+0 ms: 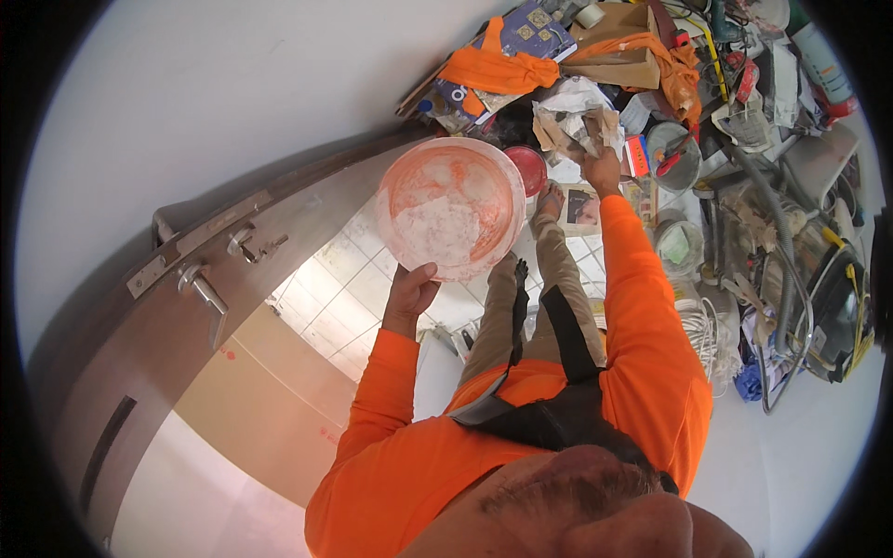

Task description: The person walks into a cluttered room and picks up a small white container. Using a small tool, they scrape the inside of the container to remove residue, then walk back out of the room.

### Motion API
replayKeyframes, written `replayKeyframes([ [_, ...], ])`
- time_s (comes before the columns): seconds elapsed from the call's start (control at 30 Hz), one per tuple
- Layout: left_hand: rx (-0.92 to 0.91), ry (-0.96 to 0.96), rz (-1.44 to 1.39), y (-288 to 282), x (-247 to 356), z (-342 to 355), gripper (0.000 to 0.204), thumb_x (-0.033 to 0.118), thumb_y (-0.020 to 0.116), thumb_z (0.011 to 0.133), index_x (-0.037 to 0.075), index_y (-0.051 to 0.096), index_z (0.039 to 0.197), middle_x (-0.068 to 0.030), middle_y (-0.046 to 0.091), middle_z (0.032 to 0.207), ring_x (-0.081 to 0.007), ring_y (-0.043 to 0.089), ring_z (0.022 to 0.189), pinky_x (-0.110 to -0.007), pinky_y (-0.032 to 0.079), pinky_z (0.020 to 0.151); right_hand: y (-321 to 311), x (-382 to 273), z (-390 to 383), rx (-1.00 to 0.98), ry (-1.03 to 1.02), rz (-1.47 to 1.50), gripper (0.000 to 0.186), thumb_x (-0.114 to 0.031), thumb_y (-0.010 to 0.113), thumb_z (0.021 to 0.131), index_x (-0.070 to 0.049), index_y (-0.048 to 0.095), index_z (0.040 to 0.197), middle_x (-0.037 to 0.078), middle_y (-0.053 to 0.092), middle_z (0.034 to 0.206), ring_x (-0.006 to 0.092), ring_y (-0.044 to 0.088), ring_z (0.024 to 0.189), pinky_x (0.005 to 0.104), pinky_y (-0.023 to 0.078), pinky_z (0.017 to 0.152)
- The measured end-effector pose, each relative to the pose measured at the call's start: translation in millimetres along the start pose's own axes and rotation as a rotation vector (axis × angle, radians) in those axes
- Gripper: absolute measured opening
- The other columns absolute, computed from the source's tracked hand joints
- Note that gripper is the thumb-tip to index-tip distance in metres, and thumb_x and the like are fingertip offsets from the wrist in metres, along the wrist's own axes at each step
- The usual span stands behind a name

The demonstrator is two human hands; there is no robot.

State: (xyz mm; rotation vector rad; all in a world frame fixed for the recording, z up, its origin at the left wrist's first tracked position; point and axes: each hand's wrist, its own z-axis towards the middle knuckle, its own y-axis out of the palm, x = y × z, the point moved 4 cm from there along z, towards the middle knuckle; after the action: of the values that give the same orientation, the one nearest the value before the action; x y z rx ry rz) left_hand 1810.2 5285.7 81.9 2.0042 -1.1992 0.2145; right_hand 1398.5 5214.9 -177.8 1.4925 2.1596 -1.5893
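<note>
A whitish-pink plastic bucket [510, 216] hangs tilted toward me, its inside smeared orange and a patch of white powder [437, 228] at the bottom. My left hand [412, 290] is closed on its near edge, thumb on the outer wall. At arm's length on the right, my right hand [603, 171] is at a torn paper bag [555, 132] with brown and white layers. Its fingers are closed at the bag's opening; what they grip is too small to make out. Right beside it lies a small red-and-blue box [637, 155].
On the left a brown door [139, 372] with metal handles stands open. A red round tub [526, 170] and a grey bucket [673, 156] stand near the bag. Orange cloths [498, 70], a cardboard box [614, 42], a hose [777, 214] and tools crowd the right over the tiled floor [339, 279].
</note>
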Motion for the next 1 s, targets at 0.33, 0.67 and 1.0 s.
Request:
replayKeyframes([
  [0.33,-0.080,-0.017,0.036,-5,-13,31,0.074,0.006,0.068,0.084,0.000,0.033,0.149,-0.0167,0.053,0.143,-0.0325,0.055,0.130,-0.047,0.050,0.107,-31,-7,-26,0.048,-0.372,-0.049,0.045,-0.021,0.071,0.082,-0.002,0.069,0.122,0.025,0.068,0.108,0.0422,0.064,0.101,0.0467,0.050,0.091],
  [0.67,-0.125,-0.033,0.010,0,-23,36,0.064,0.010,0.068,0.088,-0.004,0.040,0.143,-0.0206,0.059,0.134,-0.0317,0.064,0.118,-0.045,0.059,0.095,-103,-67,-86,0.030,-0.419,0.092,0.042,-0.018,0.073,0.089,-0.005,0.067,0.128,0.021,0.067,0.116,0.0338,0.064,0.111,0.0377,0.048,0.098],
  [1.0,-0.176,-0.007,-0.048,57,-3,6,0.068,0.016,0.071,0.089,-0.001,0.040,0.147,-0.0163,0.057,0.139,-0.0299,0.059,0.126,-0.052,0.048,0.106,-209,-199,-202,0.031,-0.629,0.211,0.041,-0.011,0.074,0.087,0.000,0.066,0.126,0.018,0.066,0.118,0.0317,0.064,0.109,0.0371,0.047,0.098],
])
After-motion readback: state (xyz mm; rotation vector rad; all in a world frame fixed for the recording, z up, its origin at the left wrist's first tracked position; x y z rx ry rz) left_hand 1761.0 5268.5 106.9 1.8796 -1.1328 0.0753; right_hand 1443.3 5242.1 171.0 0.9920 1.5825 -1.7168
